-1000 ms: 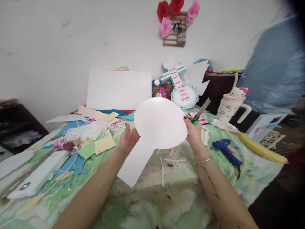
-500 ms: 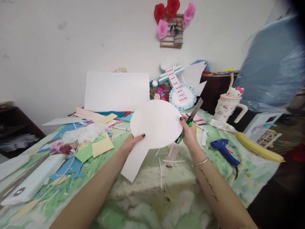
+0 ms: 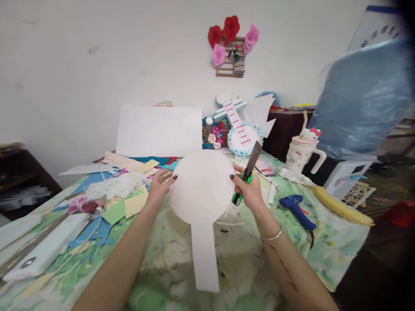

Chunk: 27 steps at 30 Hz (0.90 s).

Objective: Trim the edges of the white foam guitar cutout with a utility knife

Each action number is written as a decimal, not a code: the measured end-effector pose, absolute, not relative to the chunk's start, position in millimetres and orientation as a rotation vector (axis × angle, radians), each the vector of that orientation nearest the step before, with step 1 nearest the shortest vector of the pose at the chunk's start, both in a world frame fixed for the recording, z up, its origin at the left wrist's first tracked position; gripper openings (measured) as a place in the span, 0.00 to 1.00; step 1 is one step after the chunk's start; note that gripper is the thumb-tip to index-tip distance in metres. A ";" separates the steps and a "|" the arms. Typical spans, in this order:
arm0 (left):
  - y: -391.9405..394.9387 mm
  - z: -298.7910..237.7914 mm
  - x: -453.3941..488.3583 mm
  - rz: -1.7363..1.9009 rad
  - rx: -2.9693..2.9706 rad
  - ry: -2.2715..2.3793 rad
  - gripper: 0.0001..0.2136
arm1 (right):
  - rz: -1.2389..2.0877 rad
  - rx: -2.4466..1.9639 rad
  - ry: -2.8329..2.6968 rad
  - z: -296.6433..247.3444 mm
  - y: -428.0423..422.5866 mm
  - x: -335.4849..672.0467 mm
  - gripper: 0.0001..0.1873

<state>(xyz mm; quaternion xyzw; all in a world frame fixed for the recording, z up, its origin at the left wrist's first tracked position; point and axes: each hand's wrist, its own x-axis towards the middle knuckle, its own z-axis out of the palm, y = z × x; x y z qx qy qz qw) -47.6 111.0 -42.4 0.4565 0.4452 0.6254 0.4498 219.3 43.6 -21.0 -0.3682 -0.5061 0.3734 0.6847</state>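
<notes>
I hold a white foam cut-out (image 3: 201, 194), a round disc with a long straight neck hanging down toward me, above the table. My left hand (image 3: 159, 188) pinches the disc's left edge with its fingers closed on it. My right hand (image 3: 247, 190) grips the disc's right edge and also holds a green-handled utility knife (image 3: 247, 172), blade pointing up and away. A finished guitar-shaped model (image 3: 238, 127) with pink strings leans against the wall behind.
Coloured paper scraps (image 3: 126, 203) and white shreds (image 3: 115, 185) lie at left. A blue glue gun (image 3: 296, 207), a banana (image 3: 342, 207) and a cat-figure mug (image 3: 301, 149) sit at right. A white board (image 3: 158, 131) leans on the wall.
The cut-out has been rotated so its neck, which pointed down-left, now hangs straight down. Both hands shifted left and lower with it; the knife stays in my right hand.
</notes>
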 end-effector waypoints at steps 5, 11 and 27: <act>97.1 -5.1 -40.5 1.742 1.744 1.089 0.15 | 0.789 -0.999 -1.387 6.5 -7.0 189.0 0.18; 77.1 15.6 1.1 1.504 1.860 1.085 0.16 | 0.607 -0.986 -1.579 14.6 -57.2 156.3 0.18; 55.3 36.6 15.3 1.817 1.730 1.059 0.20 | 0.344 -0.968 -2.007 20.7 -91.5 169.5 0.23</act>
